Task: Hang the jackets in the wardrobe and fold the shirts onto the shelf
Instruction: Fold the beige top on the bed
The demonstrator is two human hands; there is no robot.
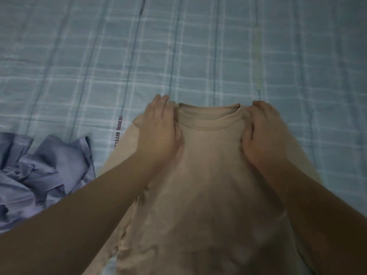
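One view only, head-worn, wide-angle. Faces forward and down onto the bed, close in over the beige shirt. Bed runs off the top and both sides. Picture dim, soft.

Dim, bluish, soft picture; edges slightly bowed.

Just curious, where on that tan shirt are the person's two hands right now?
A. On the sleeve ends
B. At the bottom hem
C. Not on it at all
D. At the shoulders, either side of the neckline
D: the left hand and right hand sit on the tan shirt at its shoulders, flanking the neckline.
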